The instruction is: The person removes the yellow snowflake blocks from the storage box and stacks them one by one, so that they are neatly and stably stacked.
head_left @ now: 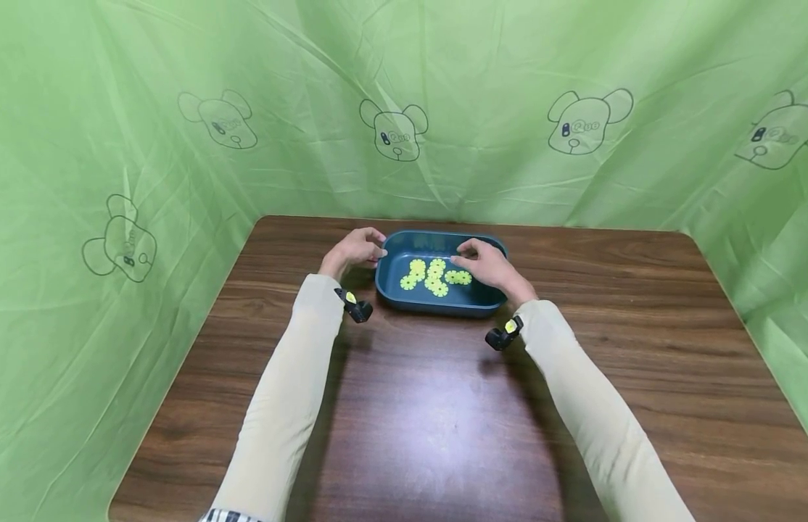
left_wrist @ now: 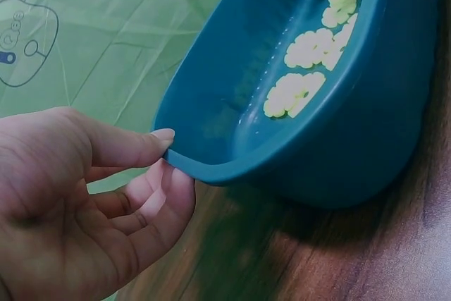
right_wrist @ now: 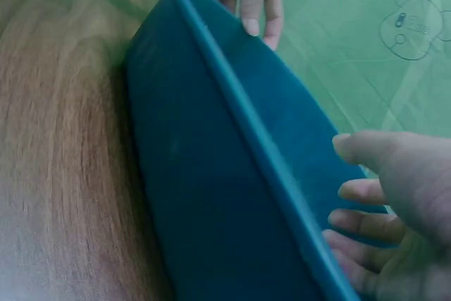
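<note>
A dark blue-green plastic basin (head_left: 437,307) stands on the table. On its floor lie several yellow-green flower-shaped pieces (head_left: 437,278), some overlapping in clusters. My left hand (head_left: 356,250) pinches the rim at the basin's left end; the left wrist view shows the thumb (left_wrist: 134,146) on top and the fingers beneath. Over the right part of the basin hovers my right hand (head_left: 487,265), with fingers spread and slightly bent. Nothing shows between its fingers (right_wrist: 370,225) in the right wrist view, where the basin's near wall hides the pieces.
The dark wooden table (head_left: 613,362) extends around the basin on all sides. Green sheeting (head_left: 482,80) with printed bear outlines hangs behind the table and along both sides. A small black camera (head_left: 360,310) sits on the left wrist, another camera (head_left: 502,336) on the right.
</note>
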A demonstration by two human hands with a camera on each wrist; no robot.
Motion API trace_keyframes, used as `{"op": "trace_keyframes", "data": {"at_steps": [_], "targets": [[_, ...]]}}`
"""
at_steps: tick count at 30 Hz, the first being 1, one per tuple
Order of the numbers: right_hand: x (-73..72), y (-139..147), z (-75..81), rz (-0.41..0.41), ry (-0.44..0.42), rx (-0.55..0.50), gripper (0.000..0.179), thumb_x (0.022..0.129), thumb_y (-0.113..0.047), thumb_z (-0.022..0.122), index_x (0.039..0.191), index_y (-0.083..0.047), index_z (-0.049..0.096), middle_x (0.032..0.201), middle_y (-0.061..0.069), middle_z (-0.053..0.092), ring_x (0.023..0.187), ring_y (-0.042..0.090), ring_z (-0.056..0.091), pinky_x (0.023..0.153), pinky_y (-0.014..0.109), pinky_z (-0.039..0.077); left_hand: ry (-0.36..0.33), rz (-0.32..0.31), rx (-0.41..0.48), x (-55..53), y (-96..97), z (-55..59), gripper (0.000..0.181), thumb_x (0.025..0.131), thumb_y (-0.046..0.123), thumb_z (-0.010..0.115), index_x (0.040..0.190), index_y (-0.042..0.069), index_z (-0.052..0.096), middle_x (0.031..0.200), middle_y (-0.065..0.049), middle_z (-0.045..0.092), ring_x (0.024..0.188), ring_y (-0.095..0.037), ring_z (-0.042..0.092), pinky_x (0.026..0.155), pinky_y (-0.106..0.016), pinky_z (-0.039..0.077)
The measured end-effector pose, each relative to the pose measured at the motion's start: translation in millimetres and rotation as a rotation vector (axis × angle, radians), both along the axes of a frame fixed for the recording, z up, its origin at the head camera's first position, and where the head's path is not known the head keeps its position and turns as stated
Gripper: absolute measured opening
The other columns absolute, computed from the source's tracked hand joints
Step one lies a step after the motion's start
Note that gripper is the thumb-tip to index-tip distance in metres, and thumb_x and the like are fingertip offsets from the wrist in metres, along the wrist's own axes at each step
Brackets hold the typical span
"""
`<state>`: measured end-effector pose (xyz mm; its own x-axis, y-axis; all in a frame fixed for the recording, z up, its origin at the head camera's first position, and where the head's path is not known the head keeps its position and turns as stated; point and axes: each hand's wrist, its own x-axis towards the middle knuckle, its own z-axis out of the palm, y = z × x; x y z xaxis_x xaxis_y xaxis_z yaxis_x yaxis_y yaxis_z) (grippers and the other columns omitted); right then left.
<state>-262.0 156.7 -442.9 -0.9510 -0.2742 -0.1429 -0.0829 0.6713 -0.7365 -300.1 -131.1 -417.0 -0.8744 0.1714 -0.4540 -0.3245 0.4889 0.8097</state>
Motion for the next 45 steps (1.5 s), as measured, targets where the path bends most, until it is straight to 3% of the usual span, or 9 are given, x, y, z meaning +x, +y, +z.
{"op": "trace_keyframes", "data": {"at_steps": [14, 25, 31, 35, 39, 45], "targets": [[-2.0, -5, -7.0, 0.057, -0.015, 0.341, 0.050, 0.093, -0.032, 0.062, 0.129, 0.001, 0.050, 0.129, 0.021, 0.048, 0.120, 0.034, 0.044, 0.102, 0.047, 0.040, -0.002, -0.008, 0.024, 0.6, -0.4, -0.9, 0.036, 0.092, 0.004, 0.060, 0.127, 0.005, 0.049, 0.098, -0.010, 0.051, 0.081, -0.019, 0.053, 0.094, -0.044, 0.050], [1.1, -8, -7.1, 0.082, 0.070, 0.488, 0.025, 0.087, -0.021, 0.070, 0.098, 0.001, 0.062, 0.111, 0.020, 0.050, 0.103, 0.034, 0.046, 0.093, 0.045, 0.041, -0.016, -0.004, 0.031, 0.9, -0.4, -0.8, 0.037, 0.092, 0.003, 0.059, 0.127, 0.005, 0.049, 0.099, -0.010, 0.052, 0.080, -0.019, 0.054, 0.096, -0.044, 0.049], [4.7, -9, -9.0, 0.070, 0.220, 0.388, 0.018, 0.091, -0.017, 0.065, 0.087, 0.001, 0.065, 0.096, 0.017, 0.057, 0.094, 0.029, 0.049, 0.083, 0.042, 0.044, -0.025, 0.009, 0.035, 1.1, -1.2, -1.3, 0.036, 0.092, 0.003, 0.059, 0.127, 0.006, 0.049, 0.098, -0.010, 0.051, 0.080, -0.019, 0.053, 0.100, -0.047, 0.047], [5.6, -9, -5.5, 0.039, 0.215, 0.268, 0.019, 0.096, -0.017, 0.059, 0.089, -0.001, 0.066, 0.097, 0.015, 0.057, 0.093, 0.027, 0.048, 0.082, 0.040, 0.043, -0.024, 0.004, 0.032, 1.2, -1.5, -1.3, 0.036, 0.092, 0.002, 0.059, 0.127, 0.005, 0.049, 0.098, -0.010, 0.051, 0.078, -0.018, 0.054, 0.098, -0.046, 0.048], [5.3, -8, 0.6, 0.004, 0.200, 0.159, 0.021, 0.097, -0.017, 0.055, 0.098, -0.002, 0.069, 0.104, 0.015, 0.060, 0.100, 0.028, 0.054, 0.088, 0.043, 0.046, -0.023, -0.003, 0.030, 0.7, -1.6, -1.4, 0.036, 0.092, 0.002, 0.059, 0.127, 0.005, 0.049, 0.099, -0.011, 0.051, 0.078, -0.018, 0.054, 0.098, -0.046, 0.048], [4.5, -3, 10.3, -0.083, 0.241, 0.062, 0.023, 0.098, -0.021, 0.054, 0.102, -0.005, 0.070, 0.108, 0.014, 0.059, 0.099, 0.027, 0.055, 0.089, 0.042, 0.045, -0.021, -0.009, 0.028, 1.1, -1.4, 0.0, 0.036, 0.093, 0.002, 0.058, 0.127, 0.005, 0.048, 0.098, -0.010, 0.052, 0.077, -0.017, 0.054, 0.099, -0.047, 0.047]]}}
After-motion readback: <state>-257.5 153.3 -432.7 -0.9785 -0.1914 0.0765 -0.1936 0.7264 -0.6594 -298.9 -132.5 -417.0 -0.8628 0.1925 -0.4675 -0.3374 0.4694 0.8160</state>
